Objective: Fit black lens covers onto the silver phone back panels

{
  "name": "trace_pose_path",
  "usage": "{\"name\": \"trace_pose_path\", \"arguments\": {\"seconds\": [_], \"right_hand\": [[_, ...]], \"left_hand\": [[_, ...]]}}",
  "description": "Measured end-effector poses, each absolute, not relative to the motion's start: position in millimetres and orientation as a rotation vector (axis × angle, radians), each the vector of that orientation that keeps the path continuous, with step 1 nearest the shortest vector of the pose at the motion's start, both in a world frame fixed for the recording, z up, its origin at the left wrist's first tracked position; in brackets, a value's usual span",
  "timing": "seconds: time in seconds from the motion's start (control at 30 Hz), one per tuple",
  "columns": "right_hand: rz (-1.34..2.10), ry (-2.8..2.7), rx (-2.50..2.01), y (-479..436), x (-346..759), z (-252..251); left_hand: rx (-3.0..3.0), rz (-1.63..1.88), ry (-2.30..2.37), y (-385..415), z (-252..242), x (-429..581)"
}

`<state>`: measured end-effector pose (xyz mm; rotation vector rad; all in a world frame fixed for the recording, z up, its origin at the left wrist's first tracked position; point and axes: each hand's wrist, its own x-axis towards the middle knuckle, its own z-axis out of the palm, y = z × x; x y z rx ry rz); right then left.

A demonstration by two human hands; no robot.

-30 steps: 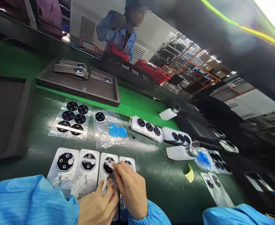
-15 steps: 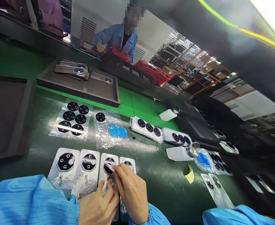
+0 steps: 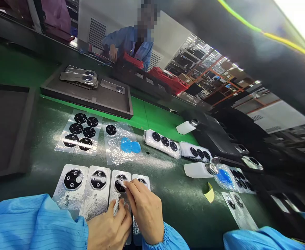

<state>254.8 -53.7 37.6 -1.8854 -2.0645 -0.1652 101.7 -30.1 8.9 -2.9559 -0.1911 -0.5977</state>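
Four silvery phone back panels stand in a row before me, each with a black octagonal camera sticker. On the third phone back panel [image 3: 115,199], my right hand [image 3: 146,210] pinches a small white stick-like piece [image 3: 121,183], its tip against the black octagon [image 3: 119,187]. Its exact kind I cannot make out. My left hand [image 3: 112,225] lies low on the same panel, fingers spread and resting on it. The fourth panel [image 3: 138,225] is partly covered by my right hand. Left of them lie the second panel [image 3: 95,199] and the first panel [image 3: 70,201].
Beyond the panels lie a sheet of black stickers [image 3: 82,133] and a clear sheet with blue pieces [image 3: 122,158]. Sticker stacks [image 3: 162,144], a white bottle [image 3: 197,170] and a yellow scrap [image 3: 209,194] are rightward. A dark tray [image 3: 110,104] holds panels. A person [image 3: 131,45] sits opposite.
My right hand and the white piece have barely shifted on the third panel. My left hand stays put. The person opposite has moved a hand slightly.
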Motion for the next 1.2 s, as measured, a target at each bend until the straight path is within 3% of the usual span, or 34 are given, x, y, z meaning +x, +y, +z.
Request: {"name": "trace_pose_path", "arguments": {"seconds": [1.2], "right_hand": [[-0.179,-2.097,-1.907,-53.9,253.7,39.7]], "left_hand": [[-2.955,-0.59,-0.198,-30.6,6.2,99.5]]}}
